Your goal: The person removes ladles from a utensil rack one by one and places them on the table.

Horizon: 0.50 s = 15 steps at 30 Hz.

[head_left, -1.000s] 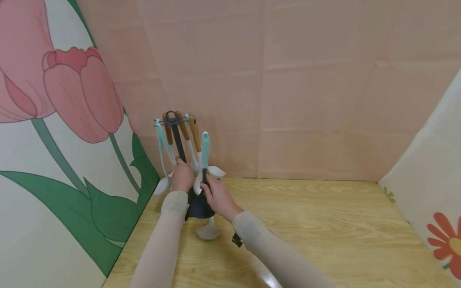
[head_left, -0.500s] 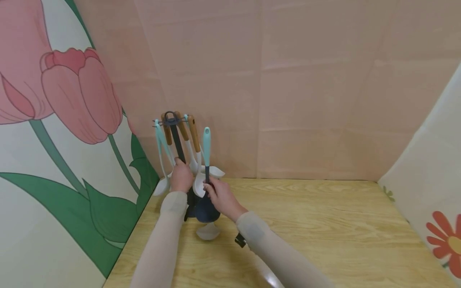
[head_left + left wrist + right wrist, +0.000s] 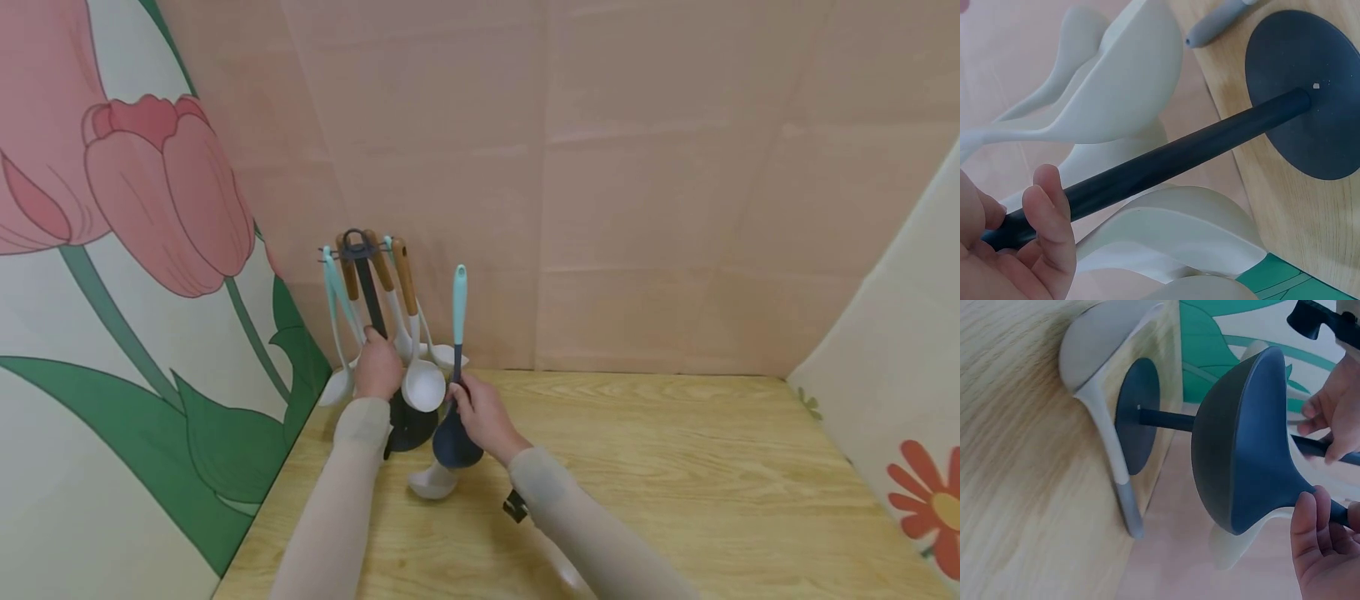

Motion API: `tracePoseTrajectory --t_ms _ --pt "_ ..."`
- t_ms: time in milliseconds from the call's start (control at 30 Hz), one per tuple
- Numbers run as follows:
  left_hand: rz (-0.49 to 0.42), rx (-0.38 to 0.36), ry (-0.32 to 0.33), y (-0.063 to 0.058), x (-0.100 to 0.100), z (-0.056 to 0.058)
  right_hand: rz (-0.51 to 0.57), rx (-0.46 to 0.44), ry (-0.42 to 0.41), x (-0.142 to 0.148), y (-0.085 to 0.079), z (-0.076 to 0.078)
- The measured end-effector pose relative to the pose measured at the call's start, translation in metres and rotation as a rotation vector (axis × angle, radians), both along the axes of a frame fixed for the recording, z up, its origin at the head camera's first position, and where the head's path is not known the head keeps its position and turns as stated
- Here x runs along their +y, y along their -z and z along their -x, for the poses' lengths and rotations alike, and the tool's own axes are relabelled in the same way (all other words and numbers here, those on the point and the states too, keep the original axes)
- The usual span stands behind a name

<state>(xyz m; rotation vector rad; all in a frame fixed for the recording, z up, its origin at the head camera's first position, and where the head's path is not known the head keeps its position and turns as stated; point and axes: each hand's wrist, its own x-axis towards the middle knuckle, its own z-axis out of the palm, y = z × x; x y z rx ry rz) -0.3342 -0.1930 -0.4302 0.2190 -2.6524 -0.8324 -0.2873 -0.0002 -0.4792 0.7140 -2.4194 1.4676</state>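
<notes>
My left hand (image 3: 378, 367) grips the black pole (image 3: 1147, 162) of an upright utensil stand, its thumb and fingers curled round it. In my right hand (image 3: 489, 418) is a dark blue ladle (image 3: 457, 443) with a turquoise handle (image 3: 460, 304), pinched on its dark shaft just above the bowl. The ladle stands handle up, to the right of the stand and off its hooks. Other utensils hang around the pole, among them a white ladle (image 3: 424, 387) with a brown handle. The round black base (image 3: 1304, 144) sits flat on the wooden table.
A pale ladle (image 3: 1107, 350) with a grey handle end lies on the tabletop (image 3: 637, 467) beside the base. Turquoise-handled utensils (image 3: 333, 300) hang at the stand's left. A pink-covered wall (image 3: 675, 208) rises behind, and a tulip-printed wall (image 3: 172, 200) stands at the left.
My right hand has moved right with the blue ladle, away from the stand, uncovering more of the hanging white ladle and the black base. My left hand has stayed on the pole.
</notes>
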Motion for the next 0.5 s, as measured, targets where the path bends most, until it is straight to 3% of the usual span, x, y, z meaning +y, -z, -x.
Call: tracePoseTrajectory --t_ms 267,500 --pt "0.015 0.055 -0.002 -0.001 0.002 -0.003 -0.02 0.0 0.055 0.012 0.018 0.003" --pt "0.006 0.06 -0.003 -0.001 0.002 -0.005 0.007 -0.08 0.085 0.023 0.03 0.005"
